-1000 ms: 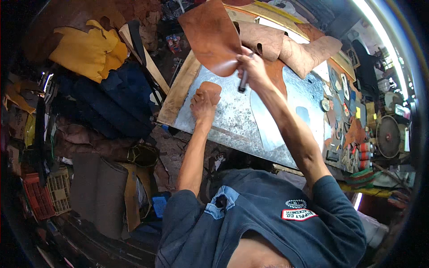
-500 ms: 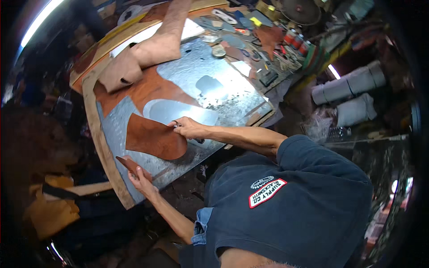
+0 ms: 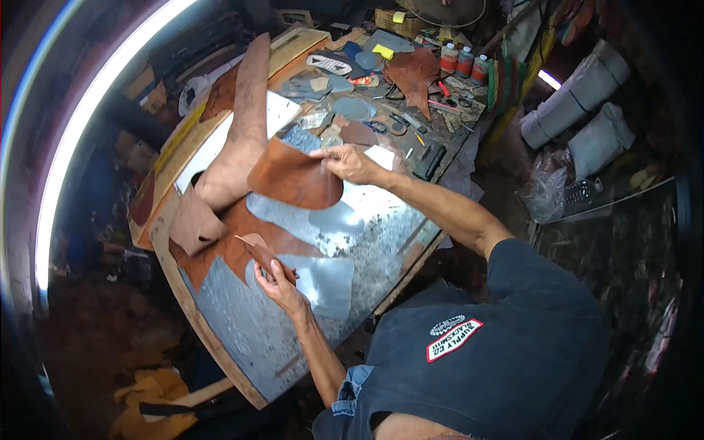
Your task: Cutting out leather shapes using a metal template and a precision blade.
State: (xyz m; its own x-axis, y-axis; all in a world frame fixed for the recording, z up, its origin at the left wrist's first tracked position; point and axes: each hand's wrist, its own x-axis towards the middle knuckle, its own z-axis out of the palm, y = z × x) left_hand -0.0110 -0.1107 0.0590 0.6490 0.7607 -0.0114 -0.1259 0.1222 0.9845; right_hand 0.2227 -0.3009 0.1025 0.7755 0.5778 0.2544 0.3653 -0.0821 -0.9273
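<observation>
My right hand (image 3: 353, 163) is raised over the far part of the table. Its fingers pinch the edge of a large curved piece of brown leather (image 3: 297, 180), which hangs to the left of the hand. Nearer to me, my left hand (image 3: 282, 287) is closed round a smaller brown leather piece (image 3: 262, 257), tilted above the table top. Under both lies a brown leather sheet (image 3: 238, 220) on the worn grey table surface (image 3: 242, 337). Pale grey template-like sheets (image 3: 319, 286) lie beside my left hand.
A long tan hide (image 3: 242, 143) drapes over the table's far left. Behind my right hand are red-and-white bottles (image 3: 464, 62), a pointed brown leather scrap (image 3: 412, 73), and several small tools and offcuts. A wooden rim (image 3: 202, 323) borders the table's left. Wrapped rolls (image 3: 576, 95) stand at right.
My right hand has carried the large leather piece up and away from me, across the table. My left hand has moved inward with the smaller piece. The view has shifted too.
</observation>
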